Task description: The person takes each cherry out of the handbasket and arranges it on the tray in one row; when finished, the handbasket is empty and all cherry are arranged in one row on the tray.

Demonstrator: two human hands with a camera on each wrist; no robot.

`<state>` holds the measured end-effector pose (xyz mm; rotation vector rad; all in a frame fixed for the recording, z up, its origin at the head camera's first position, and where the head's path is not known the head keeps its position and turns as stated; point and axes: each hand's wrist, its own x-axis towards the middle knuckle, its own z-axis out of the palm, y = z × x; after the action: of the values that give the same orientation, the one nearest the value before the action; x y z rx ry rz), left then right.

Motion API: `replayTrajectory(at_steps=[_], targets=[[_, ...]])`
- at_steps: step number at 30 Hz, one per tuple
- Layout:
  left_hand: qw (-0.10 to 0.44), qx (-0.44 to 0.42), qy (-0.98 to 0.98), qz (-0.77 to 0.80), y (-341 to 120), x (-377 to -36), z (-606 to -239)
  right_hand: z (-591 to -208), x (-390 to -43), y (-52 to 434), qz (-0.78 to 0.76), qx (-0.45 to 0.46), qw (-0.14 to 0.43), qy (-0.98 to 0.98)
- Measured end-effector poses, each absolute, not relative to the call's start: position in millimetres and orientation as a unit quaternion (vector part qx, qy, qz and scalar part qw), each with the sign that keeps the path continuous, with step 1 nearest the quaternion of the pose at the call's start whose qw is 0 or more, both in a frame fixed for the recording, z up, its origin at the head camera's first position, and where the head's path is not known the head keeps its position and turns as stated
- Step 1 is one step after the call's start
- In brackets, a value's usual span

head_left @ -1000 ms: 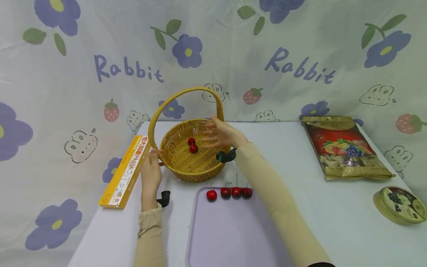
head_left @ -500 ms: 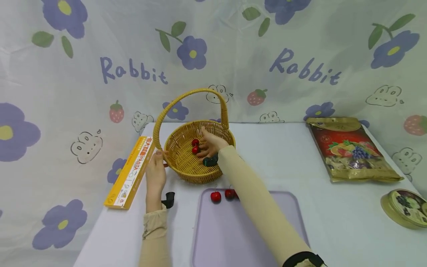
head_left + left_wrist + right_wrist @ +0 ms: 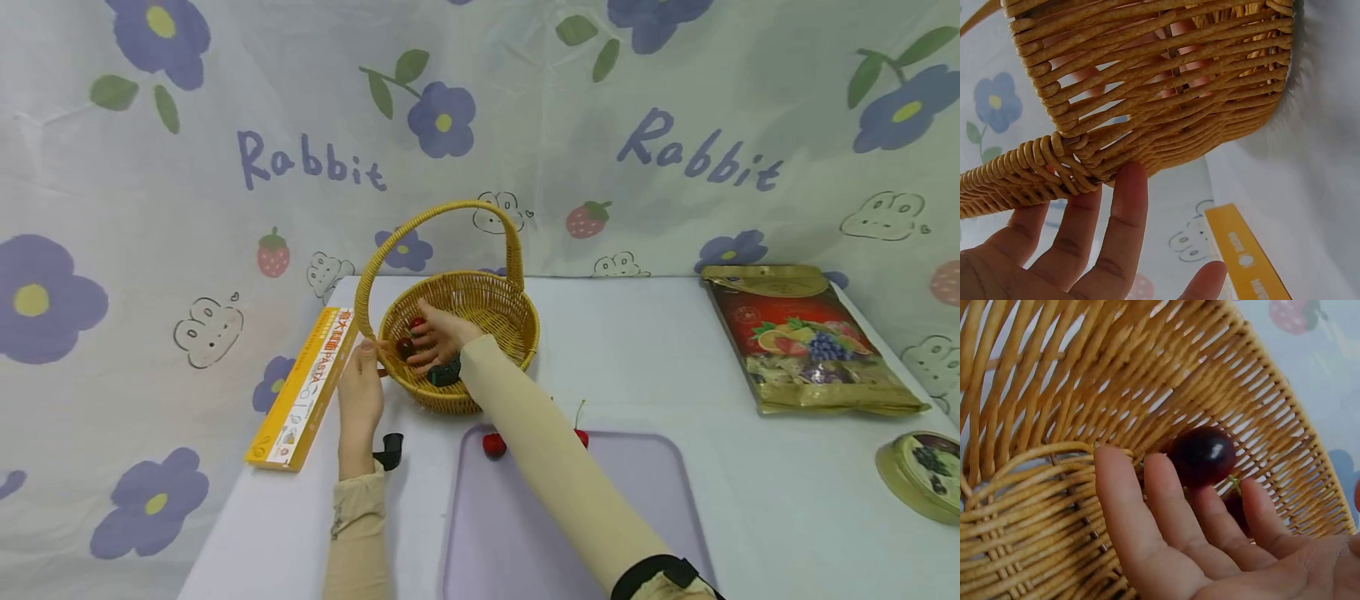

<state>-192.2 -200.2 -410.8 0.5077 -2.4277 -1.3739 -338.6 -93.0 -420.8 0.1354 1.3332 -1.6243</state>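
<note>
A yellow wicker basket [image 3: 487, 287] with a tall arched handle stands at the back of the table. At its left side my left hand [image 3: 360, 400] touches the outside near the handle's base; its fingers are nearly straight against the weave [image 3: 1147, 119] in the left wrist view. My right hand [image 3: 442, 337] reaches inside the basket with its fingers extended. Two cherries lie by those fingertips at the basket's left: a dark one [image 3: 1204, 456] touches them, and another cherry [image 3: 1237, 511] is partly hidden behind the fingers.
A lilac tray [image 3: 517, 533] lies in front, with a cherry [image 3: 494, 445] and part of another cherry [image 3: 582, 437] showing past my right sleeve. An orange pasta box [image 3: 300, 392] lies to the left. A red and gold bag [image 3: 810, 342] and a round tin [image 3: 926, 475] sit at right.
My right hand has gone from above the basket's right side down and leftward inside it. The two cherries in the basket have shifted left. My left hand stays at the basket's side.
</note>
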Motion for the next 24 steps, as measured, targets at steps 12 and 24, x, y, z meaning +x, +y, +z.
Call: replayTrajectory(at_steps=[12, 24], targets=[[0.159, 0.174, -0.848, -0.475, -198, -192, -412, -419, -336, -98, -0.654, 0.037, 0.515, 0.553], [0.149, 0.169, -0.85, -0.476, -198, -193, -409, -388, -345, -35, -0.726, -0.03, 0.435, 0.532]])
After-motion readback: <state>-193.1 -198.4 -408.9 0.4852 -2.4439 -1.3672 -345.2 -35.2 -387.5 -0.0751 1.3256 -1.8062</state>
